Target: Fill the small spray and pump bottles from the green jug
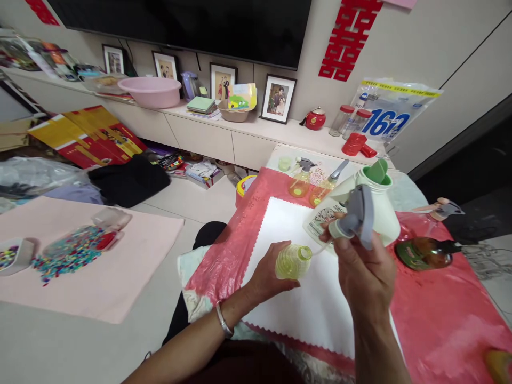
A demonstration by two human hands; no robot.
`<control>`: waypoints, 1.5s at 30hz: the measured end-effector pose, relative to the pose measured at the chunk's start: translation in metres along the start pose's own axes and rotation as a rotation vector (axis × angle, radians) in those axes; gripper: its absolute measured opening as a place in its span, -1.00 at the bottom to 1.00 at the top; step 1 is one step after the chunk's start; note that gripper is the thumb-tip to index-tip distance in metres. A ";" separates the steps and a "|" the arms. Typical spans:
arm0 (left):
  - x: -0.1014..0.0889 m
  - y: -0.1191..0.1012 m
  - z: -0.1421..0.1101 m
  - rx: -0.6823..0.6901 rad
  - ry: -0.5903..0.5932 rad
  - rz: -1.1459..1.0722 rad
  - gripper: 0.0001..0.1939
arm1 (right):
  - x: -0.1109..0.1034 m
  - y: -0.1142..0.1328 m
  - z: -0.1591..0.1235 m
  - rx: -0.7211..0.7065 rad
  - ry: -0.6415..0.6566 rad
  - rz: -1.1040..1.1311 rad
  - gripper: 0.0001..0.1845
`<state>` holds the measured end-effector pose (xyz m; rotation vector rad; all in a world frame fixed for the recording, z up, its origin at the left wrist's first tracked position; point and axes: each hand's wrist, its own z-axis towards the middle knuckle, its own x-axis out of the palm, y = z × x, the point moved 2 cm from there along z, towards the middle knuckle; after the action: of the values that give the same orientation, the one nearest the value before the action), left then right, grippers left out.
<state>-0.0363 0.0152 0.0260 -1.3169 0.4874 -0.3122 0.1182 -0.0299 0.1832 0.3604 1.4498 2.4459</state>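
Observation:
My left hand (269, 271) is closed round a small clear bottle of yellow liquid (293, 261), held over a white sheet (316, 309) on the red table cover. My right hand (366, 269) pinches a grey spray-pump head (358, 216) just up and right of the bottle's open neck; its thin tube runs down toward the neck. Right behind the pump stands a white jug with a green spout (378, 200).
Two more yellow spray bottles (301, 181) stand at the table's far edge. A brown bottle (426, 252) lies on its side at the right. Coloured beads (68, 256) lie spread on a pink mat at the left. A low cabinet with framed photos runs along the wall.

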 end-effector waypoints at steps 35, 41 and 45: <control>-0.016 -0.096 0.001 0.153 -0.078 -0.005 -0.64 | 0.004 -0.074 -0.062 -0.013 0.032 -0.391 -0.75; 0.000 -0.106 0.015 -0.097 -0.243 -0.042 -0.69 | 0.017 -0.082 -0.079 -0.002 -0.074 -0.342 -0.71; -0.002 -0.104 0.017 -0.074 -0.235 -0.035 -0.83 | 0.026 -0.078 -0.080 0.043 -0.073 -0.278 -0.74</control>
<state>-0.0242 0.0063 0.1304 -1.4145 0.2804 -0.1664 0.0747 -0.0503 0.0787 0.2360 1.4187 2.1628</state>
